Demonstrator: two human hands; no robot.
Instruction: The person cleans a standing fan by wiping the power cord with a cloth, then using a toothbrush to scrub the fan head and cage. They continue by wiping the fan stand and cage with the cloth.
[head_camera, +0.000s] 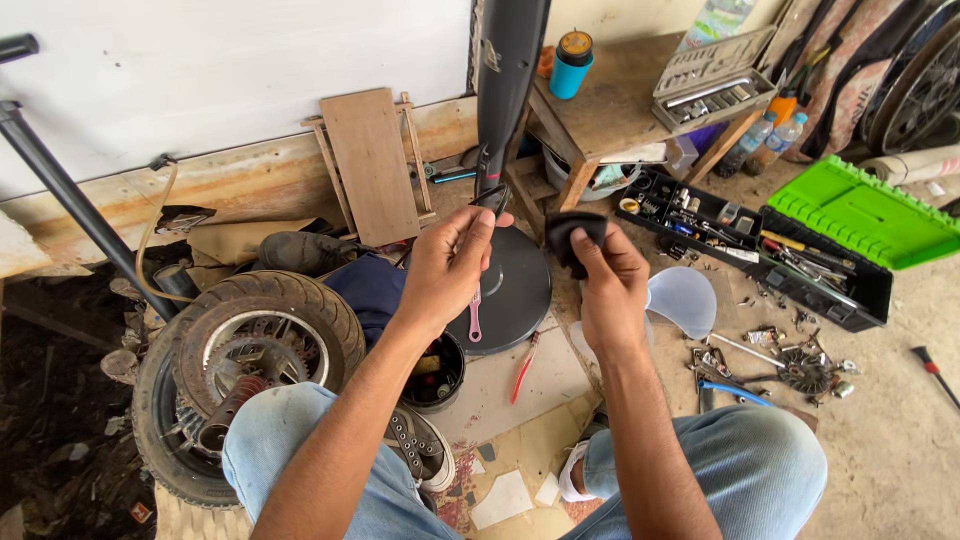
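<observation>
Left hand (447, 268) on cable (492, 196); right hand (610, 285) around black cap (573, 235)

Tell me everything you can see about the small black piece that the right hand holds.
The small black piece looks like soft, matte rubber or plastic, roughly cap-shaped, with a curved upper edge. The right hand pinches it from below with fingers and thumb, raised above the round dark disc on the floor. It sits just right of the upright black column and does not touch it. Its inner side is hidden.
</observation>
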